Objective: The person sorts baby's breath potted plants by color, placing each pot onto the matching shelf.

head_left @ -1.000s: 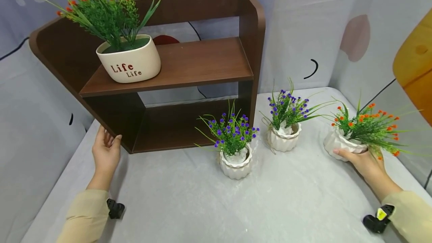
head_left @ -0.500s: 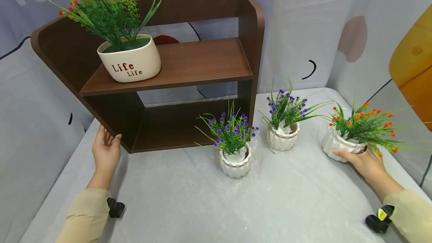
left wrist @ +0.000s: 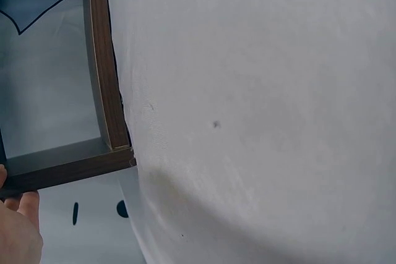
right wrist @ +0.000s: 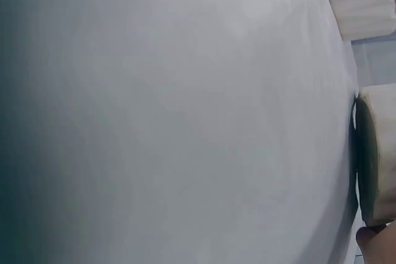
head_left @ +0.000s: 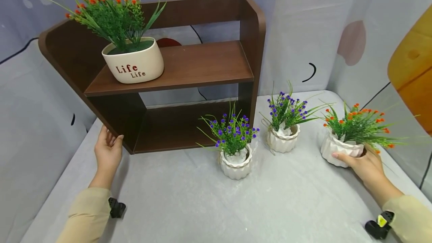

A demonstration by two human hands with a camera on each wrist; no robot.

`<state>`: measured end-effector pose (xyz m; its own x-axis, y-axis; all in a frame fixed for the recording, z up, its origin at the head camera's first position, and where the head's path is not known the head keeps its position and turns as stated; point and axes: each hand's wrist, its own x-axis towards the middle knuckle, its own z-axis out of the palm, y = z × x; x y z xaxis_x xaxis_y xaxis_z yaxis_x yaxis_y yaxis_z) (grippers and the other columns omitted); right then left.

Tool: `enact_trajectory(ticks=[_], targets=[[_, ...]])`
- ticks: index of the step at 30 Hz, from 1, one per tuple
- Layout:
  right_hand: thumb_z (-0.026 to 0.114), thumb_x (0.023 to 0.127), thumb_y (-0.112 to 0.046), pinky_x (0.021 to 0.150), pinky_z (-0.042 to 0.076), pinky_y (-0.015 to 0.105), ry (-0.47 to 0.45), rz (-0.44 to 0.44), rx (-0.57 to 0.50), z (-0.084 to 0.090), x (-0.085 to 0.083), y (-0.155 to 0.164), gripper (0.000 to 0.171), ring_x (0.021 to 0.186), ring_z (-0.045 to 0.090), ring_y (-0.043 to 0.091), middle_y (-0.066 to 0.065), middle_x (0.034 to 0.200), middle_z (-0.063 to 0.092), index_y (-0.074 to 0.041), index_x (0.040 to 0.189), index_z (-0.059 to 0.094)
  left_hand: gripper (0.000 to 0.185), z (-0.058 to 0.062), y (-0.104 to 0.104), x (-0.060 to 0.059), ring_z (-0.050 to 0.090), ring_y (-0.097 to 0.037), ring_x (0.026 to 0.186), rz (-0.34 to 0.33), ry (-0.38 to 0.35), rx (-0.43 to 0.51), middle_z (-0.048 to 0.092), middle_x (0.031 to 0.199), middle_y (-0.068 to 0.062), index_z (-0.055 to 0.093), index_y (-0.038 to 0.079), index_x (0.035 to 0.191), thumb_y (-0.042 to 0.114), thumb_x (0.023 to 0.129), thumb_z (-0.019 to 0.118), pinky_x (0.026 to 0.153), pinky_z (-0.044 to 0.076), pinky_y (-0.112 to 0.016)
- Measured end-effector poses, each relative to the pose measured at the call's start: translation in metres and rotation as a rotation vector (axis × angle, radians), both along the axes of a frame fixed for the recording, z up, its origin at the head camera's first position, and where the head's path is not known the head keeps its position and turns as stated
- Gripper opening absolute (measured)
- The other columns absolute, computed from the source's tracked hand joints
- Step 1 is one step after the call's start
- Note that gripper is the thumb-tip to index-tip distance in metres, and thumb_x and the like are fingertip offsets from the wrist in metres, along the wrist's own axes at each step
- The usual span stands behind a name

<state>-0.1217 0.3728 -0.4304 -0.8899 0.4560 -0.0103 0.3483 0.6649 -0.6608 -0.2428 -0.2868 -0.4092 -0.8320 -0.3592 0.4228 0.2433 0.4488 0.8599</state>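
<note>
My left hand [head_left: 107, 156] grips the lower left side of a dark brown two-tier shelf [head_left: 206, 63], thumb at its front edge. In the left wrist view, the fingers [left wrist: 30, 205] are on the outer face of the side board [left wrist: 74, 171]. My right hand [head_left: 369, 166] holds a white fluted flowerpot [head_left: 337, 153] with orange flowers by its right side, thumb across its front. The right wrist view shows this pot [right wrist: 385, 146] at the right edge, its underside partly visible over the grey tabletop.
A cream "Life" planter [head_left: 136, 65] with orange flowers stands on the upper shelf board, at the left. Two white pots with purple flowers stand on the table: one pot [head_left: 236, 166] before the shelf, another pot [head_left: 283, 140] to its right. Patterned cloth [head_left: 300, 29] hangs behind.
The flowerpot in my right hand has shifted slightly left and toward me, and stands more upright. My left hand keeps its hold on the shelf. The head view has shifted a little.
</note>
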Motion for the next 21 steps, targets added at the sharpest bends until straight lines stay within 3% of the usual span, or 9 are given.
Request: enact_trajectory(ticks=[4,9,11,15,21], targets=[[0.072,0.08,-0.046,0.1,0.034,0.06,0.018,0.011,0.002,0.002,0.002,-0.001,0.098,0.123,0.031,0.054,0.042,0.138,0.032,0.015,0.141,0.024,0.059,0.0,0.001,0.001,0.053,0.004,0.107,-0.009,0.011,0.008,0.054,0.13,-0.026,0.041,0.004,0.142,-0.012,0.088,0.055,0.087,0.045,-0.004],[0.077,0.076,-0.042,0.083,0.042,0.047,0.073,-0.003,-0.005,0.008,0.006,-0.003,0.079,0.107,0.042,0.045,0.038,0.125,0.046,0.01,0.126,0.043,0.059,-0.001,0.0,0.0,0.053,0.002,0.109,-0.009,0.013,0.015,0.054,0.131,-0.026,0.041,0.004,0.143,-0.013,0.087,0.055,0.088,0.045,-0.005],[0.076,0.076,-0.043,0.082,0.041,0.052,0.073,0.005,0.019,0.013,0.008,-0.003,0.078,0.105,0.042,0.047,0.039,0.124,0.046,0.01,0.123,0.044,0.059,-0.001,0.0,-0.001,0.053,0.002,0.109,-0.007,0.012,0.017,0.054,0.131,-0.026,0.041,0.004,0.143,-0.012,0.088,0.055,0.088,0.045,-0.005],[0.075,0.078,-0.044,0.091,0.036,0.063,0.066,0.022,0.035,0.022,0.011,-0.003,0.087,0.115,0.038,0.052,0.041,0.132,0.04,0.009,0.135,0.038,0.059,-0.002,0.0,-0.001,0.053,0.003,0.107,-0.002,0.01,0.012,0.054,0.13,-0.027,0.042,0.004,0.142,-0.012,0.088,0.055,0.087,0.045,-0.005],[0.075,0.078,-0.043,0.092,0.037,0.06,0.055,0.015,-0.001,0.031,0.016,-0.004,0.09,0.118,0.037,0.051,0.04,0.135,0.038,0.009,0.138,0.034,0.059,-0.001,0.001,0.0,0.054,0.003,0.107,-0.001,-0.001,-0.003,0.053,0.13,-0.029,0.04,0.004,0.143,-0.012,0.088,0.054,0.086,0.045,-0.004]])
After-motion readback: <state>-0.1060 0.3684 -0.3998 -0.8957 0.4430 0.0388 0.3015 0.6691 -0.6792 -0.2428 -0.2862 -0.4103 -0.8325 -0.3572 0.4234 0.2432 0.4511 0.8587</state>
